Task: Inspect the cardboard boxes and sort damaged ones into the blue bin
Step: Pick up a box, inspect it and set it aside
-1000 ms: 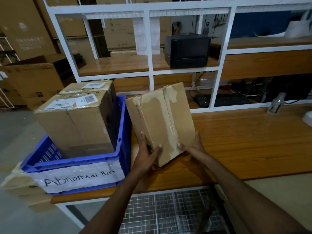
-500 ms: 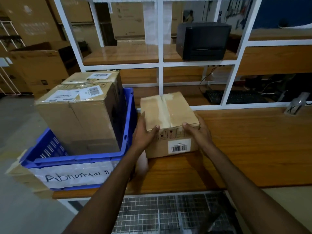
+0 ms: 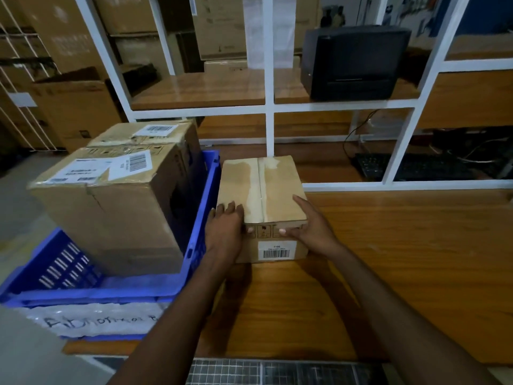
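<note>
Box (image 3: 262, 190) turned flat; left hand (image 3: 224, 232), right hand (image 3: 315, 232) grip.

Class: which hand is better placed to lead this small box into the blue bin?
Left, probably: the left hand holds the small box beside the blue bin; the right hand holds its far side.

Small box (image 3: 262, 190) is matt brown cardboard with shiny tape down the seam. Surface (image 3: 402, 259) is glossy varnished wood, bin (image 3: 200, 232) smooth blue plastic, shelf frame (image 3: 268, 112) painted white.
</note>
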Tool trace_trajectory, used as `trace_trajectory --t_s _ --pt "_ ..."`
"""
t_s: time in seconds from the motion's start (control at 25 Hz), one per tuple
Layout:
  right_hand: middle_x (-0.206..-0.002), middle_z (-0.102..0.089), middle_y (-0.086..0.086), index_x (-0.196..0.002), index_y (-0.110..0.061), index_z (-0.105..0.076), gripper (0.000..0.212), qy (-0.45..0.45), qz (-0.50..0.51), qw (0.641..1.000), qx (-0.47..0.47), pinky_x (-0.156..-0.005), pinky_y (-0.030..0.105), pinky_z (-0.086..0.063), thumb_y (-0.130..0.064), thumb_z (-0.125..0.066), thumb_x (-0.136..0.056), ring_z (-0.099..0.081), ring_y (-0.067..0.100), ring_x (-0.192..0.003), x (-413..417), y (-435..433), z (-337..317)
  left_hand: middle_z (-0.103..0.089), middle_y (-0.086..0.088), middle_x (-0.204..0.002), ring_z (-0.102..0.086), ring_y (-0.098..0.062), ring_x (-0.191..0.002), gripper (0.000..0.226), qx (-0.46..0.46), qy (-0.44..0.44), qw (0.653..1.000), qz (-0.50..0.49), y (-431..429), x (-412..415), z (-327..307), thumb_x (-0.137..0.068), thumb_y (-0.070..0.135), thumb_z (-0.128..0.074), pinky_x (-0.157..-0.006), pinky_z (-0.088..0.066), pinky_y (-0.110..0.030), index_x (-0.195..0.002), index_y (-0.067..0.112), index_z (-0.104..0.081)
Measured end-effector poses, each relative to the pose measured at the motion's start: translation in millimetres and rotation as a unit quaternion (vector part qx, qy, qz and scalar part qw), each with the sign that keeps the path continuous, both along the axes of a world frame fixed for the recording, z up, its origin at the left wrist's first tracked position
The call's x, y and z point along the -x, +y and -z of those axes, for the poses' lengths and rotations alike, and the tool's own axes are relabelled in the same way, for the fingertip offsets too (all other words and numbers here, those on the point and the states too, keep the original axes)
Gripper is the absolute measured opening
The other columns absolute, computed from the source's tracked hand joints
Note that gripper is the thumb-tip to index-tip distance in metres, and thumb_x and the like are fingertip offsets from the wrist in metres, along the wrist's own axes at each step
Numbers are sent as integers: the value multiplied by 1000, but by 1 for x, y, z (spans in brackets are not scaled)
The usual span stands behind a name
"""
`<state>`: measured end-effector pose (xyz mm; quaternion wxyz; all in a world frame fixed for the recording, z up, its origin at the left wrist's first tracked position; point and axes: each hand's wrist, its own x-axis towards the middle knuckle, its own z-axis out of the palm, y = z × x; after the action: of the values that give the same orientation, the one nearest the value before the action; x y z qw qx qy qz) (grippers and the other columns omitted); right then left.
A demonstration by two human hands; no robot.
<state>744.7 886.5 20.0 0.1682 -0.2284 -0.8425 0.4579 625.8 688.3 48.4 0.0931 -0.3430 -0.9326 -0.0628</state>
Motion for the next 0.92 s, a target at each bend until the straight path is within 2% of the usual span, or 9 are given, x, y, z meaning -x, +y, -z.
trace_trajectory --t_s 0.08,0.28,0.4,0.48,0.56,0.64,0.76,0.84,0.92 --pt "-170 -22 -7 -159 -41 -32 105 -3 -3 1000 -16 -113 44 -45 -35 -93 -74 -30 22 -150 10 -1 1 -61 -4 -137 -54 -28 -131 40 42 14 998 -35 7 3 -7 -99 26 -64 -117 -38 -48 -137 17 -55" --pt "-171 -21 -6 -160 -44 -29 107 -12 -2 999 -32 -107 52 -52 -41 -92 -73 -36 24 -148 23 3 3 -68 -9 -118 -68 -28 -108 29 199 93 972 -79 30 0 -22 -97 12 -63 -110 -46 -47 -126 8 -61" --pt "-170 -22 -7 -160 -43 -30 107 -14 -10 999 -31 -108 49 -51 -41 -93 -73 -36 22 -147 24 6 3 -67 -9 -114 -68 -26 -102 21 226 97 967 -65 35 0 -27 -99 8 -61 -99 -52 -42 -119 8 -62" --pt "-171 -18 -9 -160 -43 -29 107 -16 -8 999 -34 -109 50 -51 -42 -92 -74 -34 22 -148 21 6 1 -64 -11 -121 -67 -27 -106 26 223 86 970 -50 33 1 -30 -100 9 -60 -91 -55 -41 -126 7 -60" --pt "-172 -16 -9 -161 -45 -24 106 -39 -5 997 -72 -111 55 -47 -50 -88 -76 -30 24 -151 20 7 -1 -58 -14 -134 -62 -32 -118 39 190 35 980 -43 28 4 -31 -100 12 -60 -90 -55 -44 -138 5 -53" --pt "-172 -14 -6 -162 -44 -23 103 -81 1 988 -135 -117 58 -38 -53 -84 -79 -19 28 -155 16 4 -5 -58 -14 -136 -60 -33 -120 39 136 -30 990 -27 17 0 -39 -101 14 -58 -90 -54 -47 -139 7 -51" --pt "-171 -17 0 -159 -35 -36 97 -58 25 984 -165 -121 57 -32 -30 -88 -78 -13 30 -156 6 -9 -23 -66 -7 -130 -66 -27 -115 39 -34 -24 999 19 -15 -17 -60 -104 24 -60 -89 -56 -45 -142 15 -56" --pt "-170 -22 2 -151 -30 -49 84 -4 49 988 -150 -123 49 -30 -9 -83 -78 -16 28 -155 0 -29 -44 -71 -1 -129 -69 -22 -112 38 -168 -23 985 26 -46 -30 -76 -105 32 -60 -85 -56 -38 -143 24 -60" --pt "-165 -32 -2 -140 -29 -60 64 61 68 986 -138 -118 39 -35 -2 -75 -83 -25 23 -153 -3 -60 -69 -75 5 -122 -72 -19 -104 31 -264 12 964 16 -81 -39 -88 -105 36 -59 -75 -52 -32 -135 31 -66"
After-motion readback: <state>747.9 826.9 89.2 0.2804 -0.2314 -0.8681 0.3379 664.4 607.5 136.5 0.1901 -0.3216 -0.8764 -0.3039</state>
